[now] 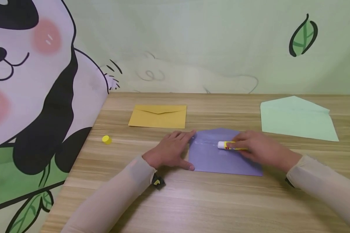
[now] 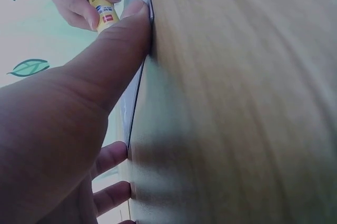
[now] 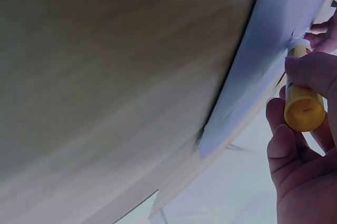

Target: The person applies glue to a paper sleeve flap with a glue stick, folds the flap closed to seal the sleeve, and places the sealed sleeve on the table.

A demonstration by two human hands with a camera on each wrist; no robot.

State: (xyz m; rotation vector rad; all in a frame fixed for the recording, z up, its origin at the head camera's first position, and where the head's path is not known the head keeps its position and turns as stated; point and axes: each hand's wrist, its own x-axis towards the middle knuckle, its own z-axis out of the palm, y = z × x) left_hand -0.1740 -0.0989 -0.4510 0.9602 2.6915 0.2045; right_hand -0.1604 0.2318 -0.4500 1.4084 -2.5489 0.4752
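A purple envelope (image 1: 221, 161) lies on the wooden table with its flap folded out toward the back. My right hand (image 1: 258, 147) grips a yellow glue stick (image 1: 231, 145), its white end pointing left over the envelope near the flap's crease. The right wrist view shows the glue stick's yellow base (image 3: 305, 114) between thumb and fingers. My left hand (image 1: 172, 150) rests spread at the envelope's left edge, thumb at the near corner and fingers at the far one. In the left wrist view its thumb (image 2: 116, 50) presses on the envelope's edge.
A yellow cap (image 1: 106, 139) stands near the table's left edge. Behind my left hand lies a mustard envelope (image 1: 158, 119) with its flap down. A pale green envelope (image 1: 297, 123) with its flap out lies at the back right. A panda-printed backdrop (image 1: 192, 48) hangs behind the table.
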